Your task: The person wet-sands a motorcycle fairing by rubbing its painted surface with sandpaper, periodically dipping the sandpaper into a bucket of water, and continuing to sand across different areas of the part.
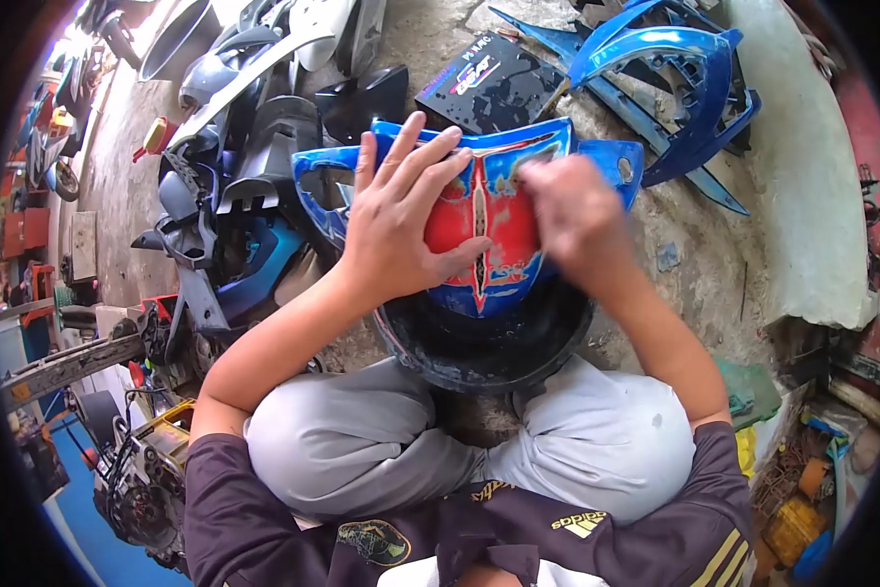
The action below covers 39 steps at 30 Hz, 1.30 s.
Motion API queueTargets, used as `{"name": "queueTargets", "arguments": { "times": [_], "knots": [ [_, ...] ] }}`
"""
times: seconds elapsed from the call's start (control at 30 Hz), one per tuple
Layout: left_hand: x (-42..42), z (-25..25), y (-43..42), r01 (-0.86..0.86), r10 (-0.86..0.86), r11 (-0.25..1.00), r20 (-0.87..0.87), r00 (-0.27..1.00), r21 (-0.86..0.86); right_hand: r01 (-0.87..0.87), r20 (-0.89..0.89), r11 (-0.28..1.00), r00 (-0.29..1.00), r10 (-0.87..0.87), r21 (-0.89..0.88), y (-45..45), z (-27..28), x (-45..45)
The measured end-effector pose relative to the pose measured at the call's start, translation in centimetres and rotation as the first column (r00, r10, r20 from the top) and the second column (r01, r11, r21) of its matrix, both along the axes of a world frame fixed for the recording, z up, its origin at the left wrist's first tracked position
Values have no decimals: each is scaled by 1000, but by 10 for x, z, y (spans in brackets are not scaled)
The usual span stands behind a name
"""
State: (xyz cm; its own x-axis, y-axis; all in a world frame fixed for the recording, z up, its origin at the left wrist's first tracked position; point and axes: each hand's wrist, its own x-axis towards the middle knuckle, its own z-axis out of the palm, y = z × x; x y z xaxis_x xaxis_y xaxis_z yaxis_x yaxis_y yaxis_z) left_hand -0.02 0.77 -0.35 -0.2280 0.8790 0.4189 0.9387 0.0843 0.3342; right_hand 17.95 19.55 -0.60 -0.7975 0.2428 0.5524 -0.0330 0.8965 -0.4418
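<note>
A blue motorbike fairing panel (pixel 509 269) with red patches and a pale, worn seam down its middle lies over a black basin (pixel 460 357) in front of my knees. My left hand (pixel 401 210) rests on its left part, fingers spread and thumb reaching toward the seam. On the panel's right side, my right hand (pixel 584 220) is curled and smeared by motion, fingertips against the surface near the upper right. Whatever may be under those fingers is hidden.
Blue fairing parts (pixel 694 98) lie at the upper right, beside a wet dark box (pixel 489 83). Black and grey plastic parts (pixel 274 147) are heaped on the left. An engine (pixel 146 499) stands at the lower left. A pale slab (pixel 802 176) borders the right.
</note>
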Motion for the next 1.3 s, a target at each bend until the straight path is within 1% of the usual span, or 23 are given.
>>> {"name": "queueTargets", "arguments": {
  "times": [0.03, 0.07, 0.17, 0.2, 0.27, 0.3, 0.33, 0.37, 0.43, 0.47, 0.57, 0.6, 0.63, 0.7, 0.77, 0.8, 0.9, 0.93, 1.03, 1.07, 1.17, 1.2, 1.3],
  "knots": [
    [2, -1, -4, -21, 21, 1000, -13, 1000, -12, -101, -8, 994, 995, 101, 41, -9, 4, -1],
    [4, -2, -7, -14, 13, 1000, -13, 1000, -28, -119, 31, 987, 993, 116, 109, -9, 7, 1],
    [10, -7, -10, -21, 21, 1000, -22, 1000, -9, 119, 50, 993, 992, -119, -9, 26, 6, 2],
    [12, -8, -7, -49, 49, 999, -15, 999, 7, 127, 35, 992, 991, -127, 14, 27, 5, 1],
    [19, -12, -1, -93, 93, 995, 1, 996, 32, -6, 9, 992, 1000, 5, 124, 0, 2, -2],
    [20, -13, 1, -89, 89, 995, 0, 996, 42, -66, -3, 982, 998, 68, 174, -10, 2, -2],
    [20, -15, 0, -85, 86, 995, -3, 996, 48, -74, -4, 983, 997, 75, 166, -6, 1, 0],
    [19, -16, -1, -87, 87, 995, -7, 996, 53, -23, 25, 996, 999, 21, 89, 6, 2, 2],
    [15, -16, -1, -95, 95, 993, 5, 995, 69, 215, 85, 969, 975, -206, -117, 19, 1, 5],
    [14, -19, 0, -93, 92, 992, 18, 996, 83, 210, 43, 975, 977, -208, -71, 15, -3, 3],
    [17, -24, -1, -78, 78, 992, 4, 997, 95, -30, -53, 991, 998, 37, 130, -10, -7, -1],
    [16, -23, 0, -75, 76, 993, -11, 997, 92, -50, -9, 999, 999, 50, 20, 0, 0, 1],
    [16, -21, -1, -74, 77, 993, -25, 997, 88, 91, 18, 996, 996, -90, -15, 10, 0, 3],
    [15, -20, -3, -85, 87, 994, -33, 996, 75, 212, 42, 967, 977, -208, -141, 21, 1, 2],
    [17, -20, -1, -82, 84, 993, -24, 996, 80, 0, 1, 999, 1000, 0, -33, 1, -1, 1],
    [18, -21, -1, -75, 77, 993, -18, 997, 91, -62, -42, 995, 997, 66, 75, -7, -5, -1],
    [13, -20, -1, -70, 72, 994, -26, 997, 79, 136, 7, 990, 991, -136, -41, 19, -1, 3],
    [12, -18, -1, -74, 76, 995, -28, 997, 69, 192, 14, 974, 981, -191, -119, 27, 1, 4],
    [15, -19, 0, -83, 85, 995, -37, 996, 61, -15, -60, 1000, 998, 15, 3, 4, -5, 1],
    [15, -20, 0, -79, 82, 995, -42, 996, 57, -45, -28, 995, 998, 48, 92, -7, -1, 1],
    [13, -19, 1, -76, 79, 995, -49, 996, 58, 154, -17, 988, 988, -154, -24, 26, -1, 3],
    [14, -20, -1, -77, 80, 996, -51, 996, 53, 217, -29, 975, 975, -218, -36, 34, -1, 3],
    [15, -20, 0, -75, 79, 995, -62, 995, 60, -34, -33, 997, 999, 37, 76, 7, -5, 4]
  ]
}}
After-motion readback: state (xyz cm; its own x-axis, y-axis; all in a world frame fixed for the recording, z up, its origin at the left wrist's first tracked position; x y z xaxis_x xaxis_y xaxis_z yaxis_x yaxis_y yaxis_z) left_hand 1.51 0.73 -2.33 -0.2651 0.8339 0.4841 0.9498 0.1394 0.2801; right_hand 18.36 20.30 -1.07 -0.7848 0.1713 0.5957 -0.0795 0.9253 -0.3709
